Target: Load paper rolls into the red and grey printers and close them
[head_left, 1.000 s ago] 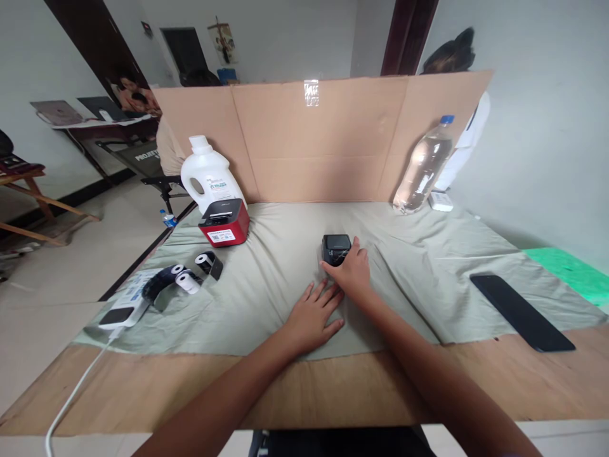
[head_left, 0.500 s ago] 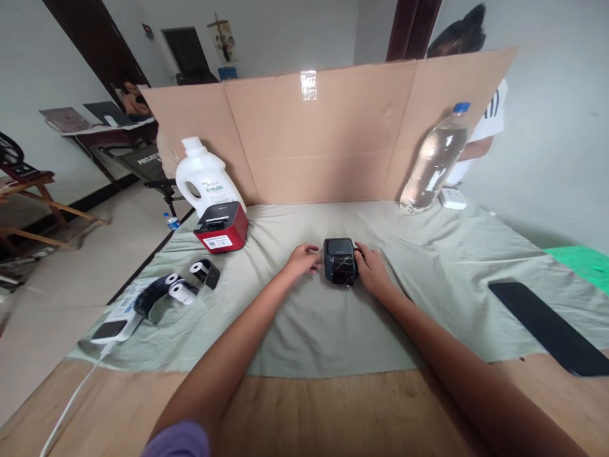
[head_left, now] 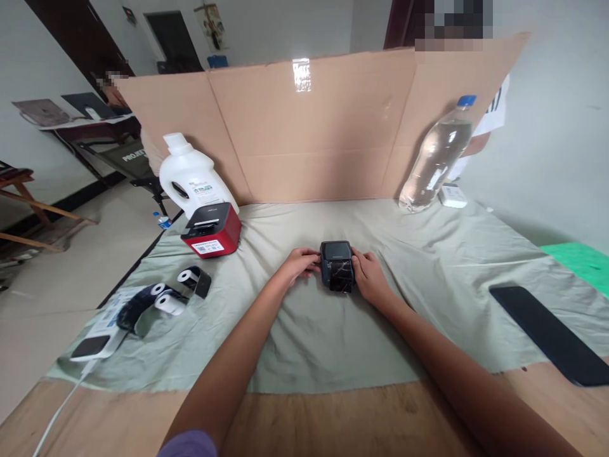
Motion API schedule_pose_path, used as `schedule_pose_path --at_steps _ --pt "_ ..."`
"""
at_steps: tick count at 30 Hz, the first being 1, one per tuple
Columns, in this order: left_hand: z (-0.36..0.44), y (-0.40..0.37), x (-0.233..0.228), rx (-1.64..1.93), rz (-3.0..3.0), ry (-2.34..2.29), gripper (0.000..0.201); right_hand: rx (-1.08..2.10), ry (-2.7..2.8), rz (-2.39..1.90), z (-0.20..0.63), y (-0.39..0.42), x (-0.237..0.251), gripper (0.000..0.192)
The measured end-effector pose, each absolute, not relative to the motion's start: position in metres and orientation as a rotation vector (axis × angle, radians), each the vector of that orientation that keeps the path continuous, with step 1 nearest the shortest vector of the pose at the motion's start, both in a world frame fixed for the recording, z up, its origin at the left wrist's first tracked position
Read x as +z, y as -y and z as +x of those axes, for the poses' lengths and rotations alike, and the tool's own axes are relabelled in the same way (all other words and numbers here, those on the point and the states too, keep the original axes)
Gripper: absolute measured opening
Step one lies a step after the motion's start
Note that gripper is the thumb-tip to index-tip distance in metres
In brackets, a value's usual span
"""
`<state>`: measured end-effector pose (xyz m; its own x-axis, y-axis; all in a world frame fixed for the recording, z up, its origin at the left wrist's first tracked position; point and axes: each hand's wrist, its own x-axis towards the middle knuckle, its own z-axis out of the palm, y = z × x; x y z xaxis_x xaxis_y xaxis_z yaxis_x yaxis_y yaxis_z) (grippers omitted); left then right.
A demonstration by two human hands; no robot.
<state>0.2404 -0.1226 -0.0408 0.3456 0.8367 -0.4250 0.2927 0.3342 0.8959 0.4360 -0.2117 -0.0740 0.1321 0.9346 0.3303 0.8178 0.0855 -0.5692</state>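
Observation:
A small black label printer [head_left: 335,266] stands on the green cloth before me, with a flat top and a glossy, crinkled black front. My left hand [head_left: 302,265] has its fingertips at the printer's left side, fingers slightly curled. On the other side, my right hand [head_left: 370,274] holds the right edge, its thumb and fingers bent around the corner. Farther left is a red and black receipt printer [head_left: 214,230]. Closer to me on that side lie white paper rolls [head_left: 170,303] and a curved black strip [head_left: 139,309].
Behind the cloth [head_left: 304,355] stands a cardboard screen [head_left: 314,127]. A white jug [head_left: 193,178] is at back left, a water bottle [head_left: 436,162] at back right. A black phone-like slab [head_left: 547,330] lies right; a white cabled device [head_left: 98,346] lies left. People are partly visible beyond the screen.
My left hand has closed the gap to the black printer and now meets its left side. My right hand stays at the right side. The view has shifted slightly.

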Motion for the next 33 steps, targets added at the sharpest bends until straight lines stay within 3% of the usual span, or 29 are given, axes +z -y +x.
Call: schedule_pose_path --at_steps 10,23,27,33 --pt "0.244 0.121 -0.041 0.449 1.229 -1.277 0.030 0.199 1.706 -1.782 0.436 0.212 -0.072 0.059" --pt "0.245 0.124 -0.046 0.544 1.186 -1.278 0.017 0.225 1.699 -1.752 0.439 0.211 -0.078 0.059" --pt "0.249 0.131 -0.060 0.711 1.323 -1.285 0.007 0.209 1.704 -1.755 0.438 0.211 -0.079 0.058" --pt "0.253 0.146 -0.077 1.119 1.646 -1.251 0.014 0.215 1.694 -1.727 0.439 0.210 -0.078 0.057"
